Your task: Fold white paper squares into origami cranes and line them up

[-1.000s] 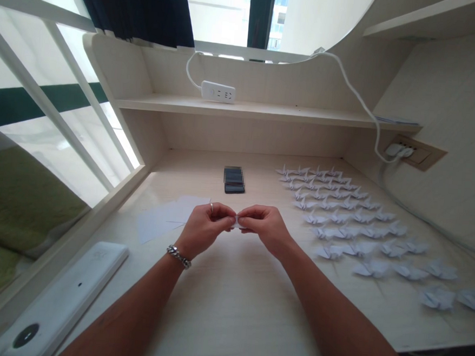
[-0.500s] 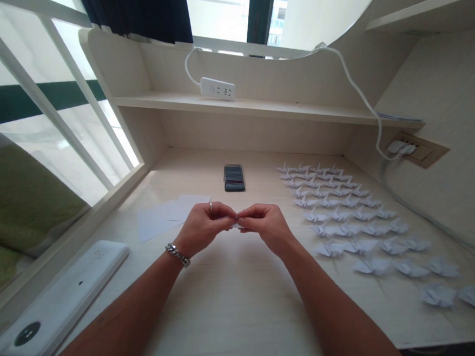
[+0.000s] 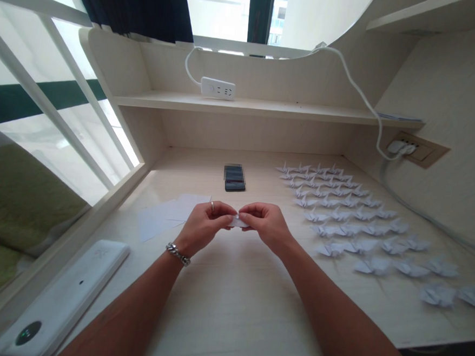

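Thumbs (image 3: 251, 221) farther apart, paper (image 3: 236, 222) seemingly half-hidden

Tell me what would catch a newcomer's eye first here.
Most likely the white folded paper birds, ranged in rows along the right side of the desk. Next, near the middle, the person's left grip and right grip pinch a small piece of white paper between them, with flat pale sheets lying to the left.

Paper sheets (image 3: 159, 219) lie left on the desk (image 3: 229, 302), paper cranes (image 3: 341, 215) right (power strip (image 3: 218, 89) on the shelf (image 3: 287, 109) behind).
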The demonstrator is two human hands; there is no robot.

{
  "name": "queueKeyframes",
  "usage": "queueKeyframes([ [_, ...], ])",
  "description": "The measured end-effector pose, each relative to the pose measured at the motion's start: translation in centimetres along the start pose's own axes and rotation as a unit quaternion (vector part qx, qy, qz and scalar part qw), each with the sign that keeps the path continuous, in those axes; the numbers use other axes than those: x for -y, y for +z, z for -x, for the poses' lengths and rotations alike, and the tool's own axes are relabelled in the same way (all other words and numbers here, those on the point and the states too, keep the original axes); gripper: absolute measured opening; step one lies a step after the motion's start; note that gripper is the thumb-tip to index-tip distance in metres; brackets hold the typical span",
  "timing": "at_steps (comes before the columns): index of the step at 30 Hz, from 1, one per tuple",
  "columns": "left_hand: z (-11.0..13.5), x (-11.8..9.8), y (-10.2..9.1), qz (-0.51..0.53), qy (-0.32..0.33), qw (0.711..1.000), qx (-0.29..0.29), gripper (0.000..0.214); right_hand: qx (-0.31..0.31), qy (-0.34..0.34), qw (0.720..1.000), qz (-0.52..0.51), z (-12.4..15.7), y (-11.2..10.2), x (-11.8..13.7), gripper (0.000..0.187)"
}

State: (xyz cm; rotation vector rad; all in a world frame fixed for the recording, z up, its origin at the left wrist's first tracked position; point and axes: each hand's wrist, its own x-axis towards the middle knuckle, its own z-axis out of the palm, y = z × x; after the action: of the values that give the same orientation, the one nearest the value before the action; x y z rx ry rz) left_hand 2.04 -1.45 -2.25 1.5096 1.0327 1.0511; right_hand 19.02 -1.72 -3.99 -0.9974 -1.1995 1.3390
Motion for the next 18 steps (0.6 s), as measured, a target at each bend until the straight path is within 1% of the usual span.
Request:
queueKeyframes([
  [4, -0.1, 0.1, 0.0, -0.007, -0.003, 1.0, -0.01, 0.019, 0.012, -0.03, 0.999, 0.027, 0.1, 0.1, -0.2, 0.024],
  [10, -0.1, 0.3, 0.1, -0.018, -0.007, 1.0, -0.02, 0.016, 0.019, -0.055, 0.997, 0.058, 0.0, 0.1, -0.4, 0.017],
  [15, -0.2, 0.9, 0.3, -0.01, 0.017, 0.999, -0.036, 0.018, 0.006, -0.072, 0.996, 0.054, -0.1, 0.2, -0.7, 0.013],
  [18, -0.3, 1.2, 0.4, -0.001, 0.032, 0.998, -0.048, 0.021, 0.005, -0.082, 0.994, 0.071, -0.1, 0.1, -0.8, 0.015],
])
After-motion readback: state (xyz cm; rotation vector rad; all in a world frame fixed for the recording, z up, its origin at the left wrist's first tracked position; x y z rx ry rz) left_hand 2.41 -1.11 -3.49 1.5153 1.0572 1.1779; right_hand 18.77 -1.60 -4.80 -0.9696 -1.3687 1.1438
